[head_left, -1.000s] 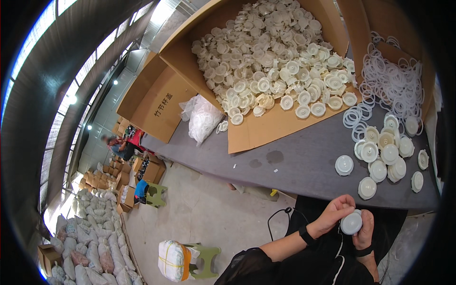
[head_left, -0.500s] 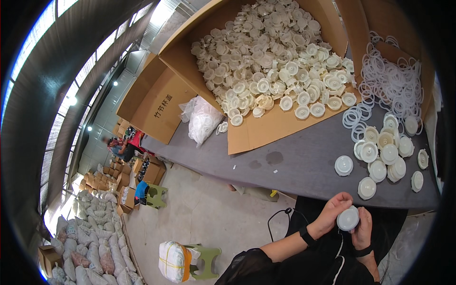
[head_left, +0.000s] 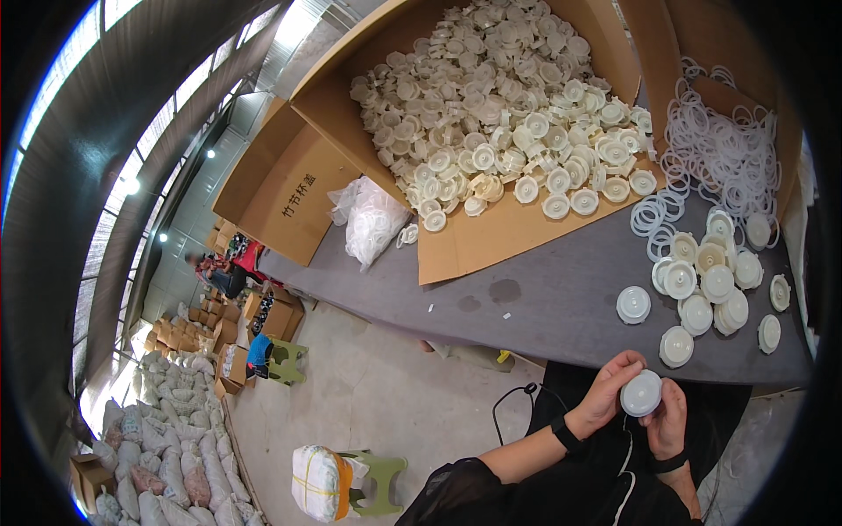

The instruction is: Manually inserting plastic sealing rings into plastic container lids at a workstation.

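Observation:
A round white plastic lid (head_left: 641, 394) is held between both hands just off the table's front edge. My left hand (head_left: 611, 384) grips its left rim with bent fingers. My right hand (head_left: 668, 419) has closed on the lid's right and lower rim; some of its fingers are hidden behind the lid. Beyond the hands, similar lids (head_left: 717, 283) lie in a loose cluster on the table (head_left: 561, 307). One separate lid (head_left: 633, 305) rests to their left, and another lid (head_left: 676, 347) sits close to the edge. Translucent sealing rings (head_left: 658, 215) lie behind the cluster.
A large tipped cardboard box (head_left: 491, 254) spills a heap of white lids (head_left: 491, 114). At the right, more rings (head_left: 724, 145) fill another box. A plastic bag (head_left: 375, 223) sits left of the heap. On the floor are a green stool (head_left: 381, 482) and filled sacks (head_left: 175, 438). A person (head_left: 230, 273) sits far off.
The lid has shifted very slightly up in my hands and its face tilts a little differently. Both hands keep hold of it.

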Motion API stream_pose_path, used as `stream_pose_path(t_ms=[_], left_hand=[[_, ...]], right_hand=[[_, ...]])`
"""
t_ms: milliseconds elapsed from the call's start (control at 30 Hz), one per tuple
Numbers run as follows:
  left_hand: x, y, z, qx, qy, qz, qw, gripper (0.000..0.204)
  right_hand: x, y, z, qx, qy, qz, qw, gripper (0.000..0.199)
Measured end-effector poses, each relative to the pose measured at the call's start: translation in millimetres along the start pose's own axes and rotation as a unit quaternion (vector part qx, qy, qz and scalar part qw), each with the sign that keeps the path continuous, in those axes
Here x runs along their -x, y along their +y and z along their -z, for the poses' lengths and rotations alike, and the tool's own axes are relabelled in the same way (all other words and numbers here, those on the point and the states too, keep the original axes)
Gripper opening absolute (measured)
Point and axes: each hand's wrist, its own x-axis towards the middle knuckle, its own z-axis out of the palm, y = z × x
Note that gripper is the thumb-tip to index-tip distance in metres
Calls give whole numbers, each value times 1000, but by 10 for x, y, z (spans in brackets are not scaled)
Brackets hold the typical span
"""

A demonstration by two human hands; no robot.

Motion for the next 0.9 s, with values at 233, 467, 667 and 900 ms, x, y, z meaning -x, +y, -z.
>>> stream_pose_path(t_ms=[233, 467, 667, 900], left_hand=[[-25, -28, 38, 14, 15, -16, 1000, 14], [-45, -50, 79, 36, 14, -23, 999, 16], [-22, 85, -56, 38, -22, -4, 999, 26], [-16, 164, -41, 2, -134, 89, 987, 30]], right_hand=[[-9, 12, -15, -38, -23, 32, 999, 25], [-9, 14, -40, -32, -20, 51, 998, 29], [-18, -3, -24, -23, -3, 63, 998, 29], [4, -50, 62, -54, -5, 82, 995, 24]])
